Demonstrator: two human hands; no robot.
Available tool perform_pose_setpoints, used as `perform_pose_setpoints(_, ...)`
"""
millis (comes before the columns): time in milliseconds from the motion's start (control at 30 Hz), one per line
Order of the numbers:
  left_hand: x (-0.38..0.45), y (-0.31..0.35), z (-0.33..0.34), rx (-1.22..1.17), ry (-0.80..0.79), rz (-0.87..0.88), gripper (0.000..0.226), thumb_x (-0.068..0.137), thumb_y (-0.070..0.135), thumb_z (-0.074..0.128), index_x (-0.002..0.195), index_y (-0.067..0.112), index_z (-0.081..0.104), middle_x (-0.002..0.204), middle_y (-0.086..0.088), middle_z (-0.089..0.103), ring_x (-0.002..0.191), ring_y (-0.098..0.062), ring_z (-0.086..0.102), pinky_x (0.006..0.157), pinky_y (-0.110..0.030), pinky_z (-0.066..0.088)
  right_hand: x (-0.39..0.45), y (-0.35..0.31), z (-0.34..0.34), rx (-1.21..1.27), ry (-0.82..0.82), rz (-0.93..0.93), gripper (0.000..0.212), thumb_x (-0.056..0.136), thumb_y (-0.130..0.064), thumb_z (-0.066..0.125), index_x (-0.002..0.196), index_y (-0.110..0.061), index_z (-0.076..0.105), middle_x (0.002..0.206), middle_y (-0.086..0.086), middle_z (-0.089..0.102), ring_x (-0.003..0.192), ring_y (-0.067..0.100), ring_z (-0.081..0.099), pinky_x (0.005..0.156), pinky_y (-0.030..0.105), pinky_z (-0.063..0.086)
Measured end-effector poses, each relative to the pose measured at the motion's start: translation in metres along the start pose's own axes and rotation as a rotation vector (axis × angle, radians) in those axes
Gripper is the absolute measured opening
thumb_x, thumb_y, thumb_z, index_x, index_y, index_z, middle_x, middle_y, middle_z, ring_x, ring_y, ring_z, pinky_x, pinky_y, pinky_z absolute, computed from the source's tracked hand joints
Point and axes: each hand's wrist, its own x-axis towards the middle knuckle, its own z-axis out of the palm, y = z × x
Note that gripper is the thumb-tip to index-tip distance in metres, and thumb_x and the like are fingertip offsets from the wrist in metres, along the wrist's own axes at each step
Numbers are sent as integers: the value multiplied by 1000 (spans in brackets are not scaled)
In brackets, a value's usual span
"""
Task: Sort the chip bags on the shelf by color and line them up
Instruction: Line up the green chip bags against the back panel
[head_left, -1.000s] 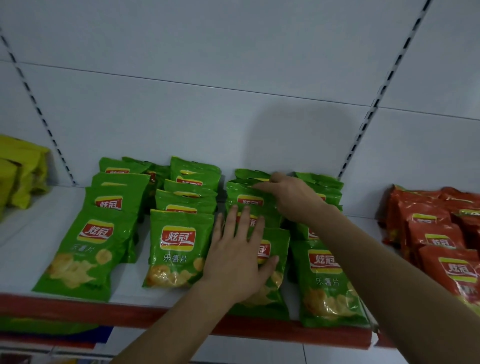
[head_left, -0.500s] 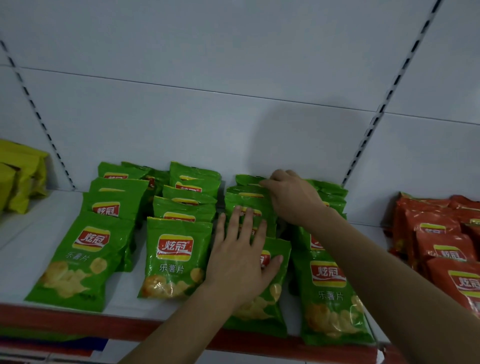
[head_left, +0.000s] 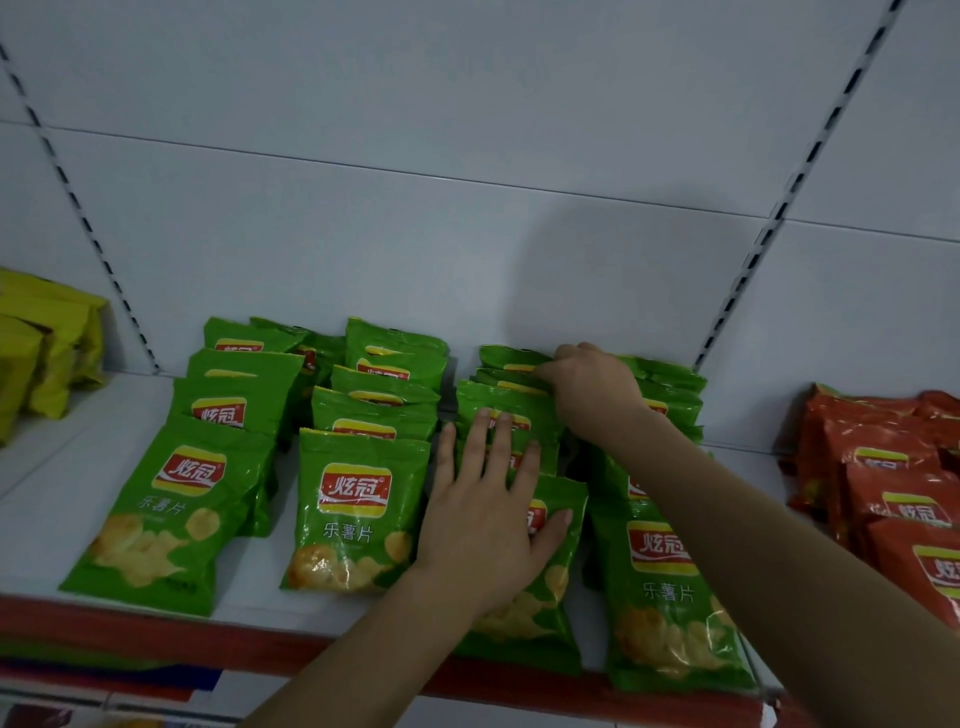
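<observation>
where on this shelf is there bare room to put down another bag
Bare shelf lies between the yellow bags and the green bags, and a narrower strip before the red bags. The green rows are crowded.

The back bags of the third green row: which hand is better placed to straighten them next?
The right hand: it already grips the tops of the back bags. The left hand lies flat on the front bag.

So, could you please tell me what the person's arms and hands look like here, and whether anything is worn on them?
Both forearms are bare as far as the picture shows: no sleeve, glove, watch, bracelet or ring is visible. The left hand and the right hand show short, unpainted nails where these can be seen. The upper arms lie outside the view, so any sleeve higher up cannot be told.
</observation>
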Motion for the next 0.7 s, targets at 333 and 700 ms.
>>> perform_pose_setpoints(333, 0, 2, -7, 28, -5, -5, 82, 102, 74, 22, 161, 21, 40, 173, -16, 22, 162, -37, 5, 124, -67, 9, -4, 0, -7, -18, 30, -40, 41, 95, -9, 58, 129, -29, 70, 107, 0, 64, 99, 27, 66, 77, 35, 49)
perform_pose_setpoints(700, -3, 0, -22, 17, 43, -51, 78, 105, 70, 17, 163, 22, 35, 173, -12, 23, 162, -34, 5, 126, -65, 8, -8, 12, -5, 94, 177, -11, 34, 98, -16, 56, 128, -20, 71, 114, 7, 69, 108, 34, 62, 84, 46, 58)
